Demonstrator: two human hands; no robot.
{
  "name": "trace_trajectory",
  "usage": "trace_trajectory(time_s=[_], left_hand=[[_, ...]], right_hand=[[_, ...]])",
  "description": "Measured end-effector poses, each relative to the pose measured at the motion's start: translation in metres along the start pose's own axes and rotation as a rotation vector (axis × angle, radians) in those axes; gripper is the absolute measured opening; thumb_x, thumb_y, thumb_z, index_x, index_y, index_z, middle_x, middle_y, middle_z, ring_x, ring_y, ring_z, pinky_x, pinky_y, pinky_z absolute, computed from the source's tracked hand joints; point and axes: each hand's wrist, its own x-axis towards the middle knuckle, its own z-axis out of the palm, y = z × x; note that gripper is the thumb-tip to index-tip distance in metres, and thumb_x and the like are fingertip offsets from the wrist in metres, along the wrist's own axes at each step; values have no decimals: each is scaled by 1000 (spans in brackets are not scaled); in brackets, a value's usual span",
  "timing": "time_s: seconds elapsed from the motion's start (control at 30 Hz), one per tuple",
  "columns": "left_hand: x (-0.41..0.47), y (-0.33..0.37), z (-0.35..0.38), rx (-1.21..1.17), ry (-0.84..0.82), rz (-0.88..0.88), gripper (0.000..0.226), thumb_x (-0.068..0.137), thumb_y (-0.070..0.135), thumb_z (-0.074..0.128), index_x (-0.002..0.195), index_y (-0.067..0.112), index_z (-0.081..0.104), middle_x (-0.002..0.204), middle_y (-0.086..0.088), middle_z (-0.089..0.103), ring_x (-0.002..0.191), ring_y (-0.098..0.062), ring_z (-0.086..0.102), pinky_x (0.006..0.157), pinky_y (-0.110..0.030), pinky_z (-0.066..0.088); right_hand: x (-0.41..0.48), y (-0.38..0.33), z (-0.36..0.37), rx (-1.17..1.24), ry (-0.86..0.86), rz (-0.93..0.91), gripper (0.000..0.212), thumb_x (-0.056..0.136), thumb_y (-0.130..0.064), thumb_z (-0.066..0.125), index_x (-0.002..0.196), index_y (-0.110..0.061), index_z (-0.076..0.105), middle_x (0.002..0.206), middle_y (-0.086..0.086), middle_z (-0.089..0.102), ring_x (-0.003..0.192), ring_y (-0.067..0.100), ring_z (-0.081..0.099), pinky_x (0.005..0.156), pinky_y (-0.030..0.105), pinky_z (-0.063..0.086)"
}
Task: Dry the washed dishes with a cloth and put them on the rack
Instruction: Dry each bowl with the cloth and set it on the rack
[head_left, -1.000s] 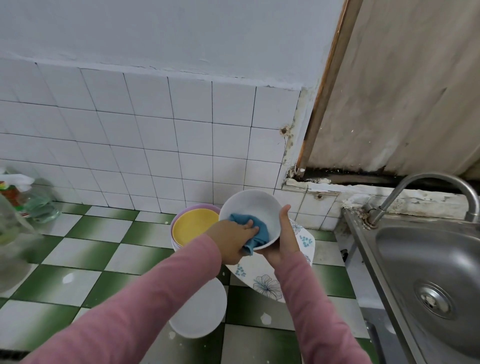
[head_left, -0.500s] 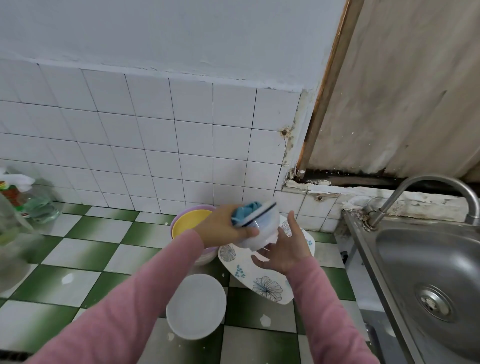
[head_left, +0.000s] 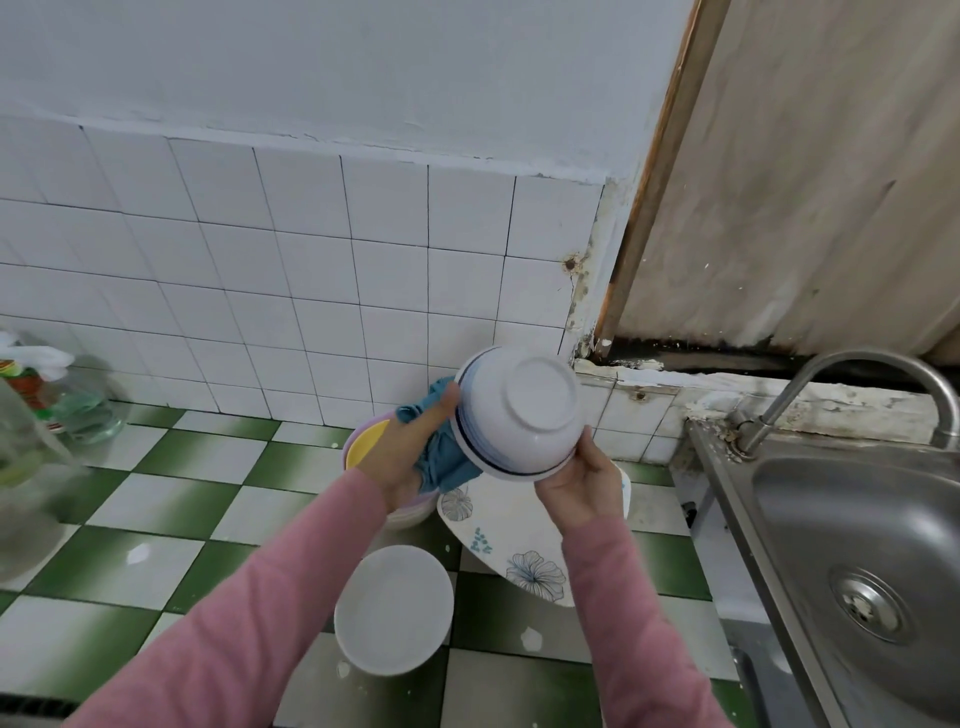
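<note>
In the head view, the person holds a banded bowl (head_left: 519, 410), white with a dark line near its rim, up above the green-and-white tiled counter (head_left: 156, 519). The bowl is tipped so that its base faces the camera. The left hand (head_left: 402, 457) grips a bunched blue cloth (head_left: 441, 462), and the cloth goes in behind the bowl's left rim, where its far end is hidden. The left thumb lies along the cloth towards that rim. The right hand (head_left: 584, 480) grips the bowl's near right rim, thumb on the outside and fingers curled under the edge.

Behind the left hand a yellow dish (head_left: 366, 441) sits nested in a lilac bowl (head_left: 410, 506), close to the white wall tiles. Nearer, a plain white bowl (head_left: 392, 608) stands upright on the counter, its white inside facing up. Just right of it, under the right forearm, lies a flower-patterned plate (head_left: 519, 551). At the right is a steel sink (head_left: 857, 519), with a drain strainer (head_left: 865, 605) in its basin and a curved tap (head_left: 857, 371) at its far edge. At the far left stand clear bottles (head_left: 78, 410); their contents are too blurred to tell.
</note>
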Motion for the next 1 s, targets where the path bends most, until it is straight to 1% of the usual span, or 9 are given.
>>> trace_trajectory(time_s=[0.1, 0.2, 0.27, 0.33, 0.47, 0.57, 0.7, 0.9, 1.0], left_hand=[[6, -4, -1, -131, 186, 42, 49, 81, 51, 67, 112, 12, 67, 109, -11, 74, 99, -30, 71, 90, -50, 55], [5, -5, 9, -139, 315, 204, 30, 95, 42, 59, 105, 15, 67, 105, -6, 74, 95, -24, 71, 87, -42, 56], [-2, -6, 22, -1, 298, 364, 23, 99, 37, 54, 104, 17, 64, 100, -2, 73, 93, -22, 68, 78, -34, 57], [-11, -12, 37, 220, 159, 515, 15, 101, 32, 51, 104, 23, 63, 96, 4, 70, 92, -20, 62, 70, -20, 52], [-2, -31, 51, 828, -144, 781, 43, 98, 51, 37, 140, 45, 43, 157, 13, 31, 148, -6, 17, 121, -28, 16], [10, -13, 54, 648, -51, 698, 29, 98, 55, 40, 124, 55, 55, 150, 10, 42, 140, -11, 37, 117, -41, 31], [22, 8, 46, 829, 147, 560, 29, 102, 35, 47, 127, 27, 62, 132, 7, 59, 125, -14, 52, 110, -34, 39], [12, -15, 37, 1175, -11, 1171, 42, 100, 30, 44, 141, 22, 52, 148, 1, 45, 136, -18, 41, 115, -38, 34], [16, -12, 37, 1046, -73, 1060, 41, 100, 28, 45, 140, 26, 53, 148, 4, 45, 137, -14, 42, 115, -36, 35]], right_hand=[[0, -13, 13, -139, -30, -68, 52, 47, -16, 96, 93, -1, 77, 97, 12, 76, 89, 22, 74, 74, 41, 62], [-4, -17, 22, -271, 52, -194, 35, 89, -27, 59, 116, -6, 65, 101, 6, 74, 91, 15, 72, 82, 33, 59], [-7, -11, 27, -399, 67, -279, 21, 102, -25, 47, 110, -13, 62, 94, 3, 70, 84, 14, 66, 76, 29, 58], [-10, 4, 34, -574, 92, -333, 21, 105, -23, 45, 89, -17, 57, 80, -1, 61, 73, 13, 55, 64, 25, 51], [-20, 25, 50, -826, 92, -374, 22, 106, -20, 43, 96, -14, 62, 88, 7, 64, 80, 19, 60, 66, 32, 54], [-23, 28, 45, -1000, 68, -448, 33, 106, -25, 43, 84, -24, 68, 88, 5, 64, 85, 22, 57, 75, 38, 51], [-29, 33, 44, -1069, 60, -464, 36, 105, -24, 45, 79, -24, 68, 87, 6, 65, 83, 22, 57, 78, 38, 48], [-29, 23, 57, -1028, 104, -447, 37, 104, -8, 43, 86, -24, 70, 87, 0, 71, 89, 20, 63, 84, 42, 54], [-30, 24, 58, -1067, 84, -459, 36, 104, -8, 43, 84, -23, 69, 86, 2, 69, 87, 21, 61, 84, 42, 53]])
